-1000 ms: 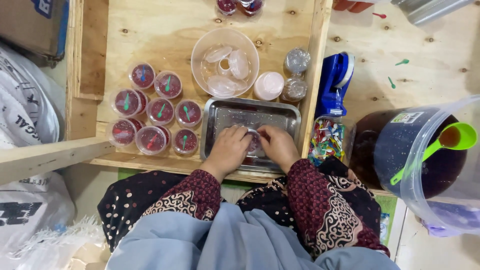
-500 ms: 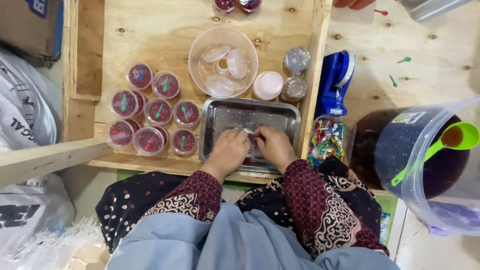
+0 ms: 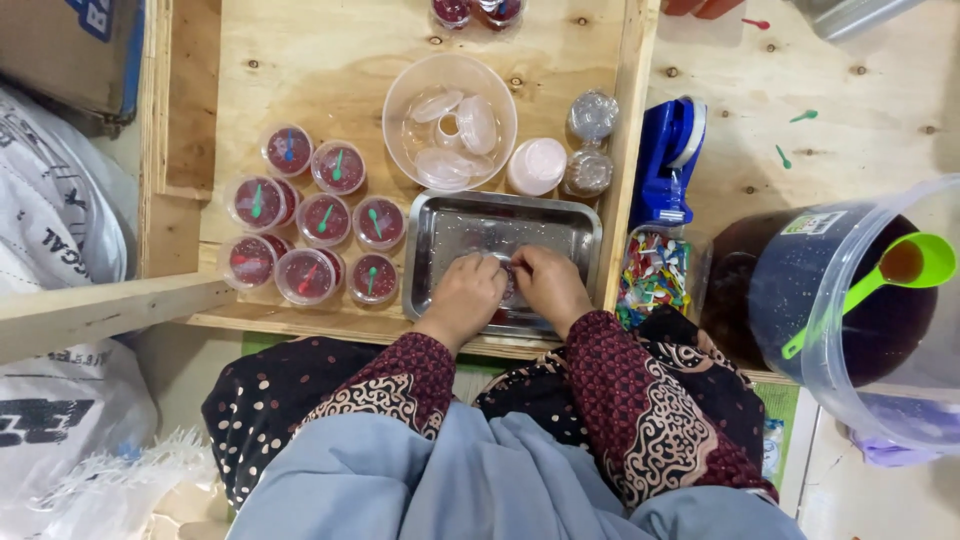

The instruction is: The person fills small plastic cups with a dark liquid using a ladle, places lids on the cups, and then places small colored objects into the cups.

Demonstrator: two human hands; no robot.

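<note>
Both our hands remain together over the metal tray [image 3: 440, 222], as half a second ago: left hand [image 3: 467, 296] and right hand [image 3: 547, 285] pinch a small lidded cup [image 3: 508, 282] between their fingertips. Nine filled cups [image 3: 322, 220] sit unmoved just left of the tray.

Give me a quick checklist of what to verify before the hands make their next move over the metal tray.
1. Both hands meet on one small cup: left hand and right hand touch it; ok.
2. Small cup sits inside the metal tray: ok.
3. Cup's lid fully seated: cannot tell, fingers hide it.
4. Lids ready in the clear bowl: ok.
5. Finished red cups upright, clear of the tray: ok.
</note>
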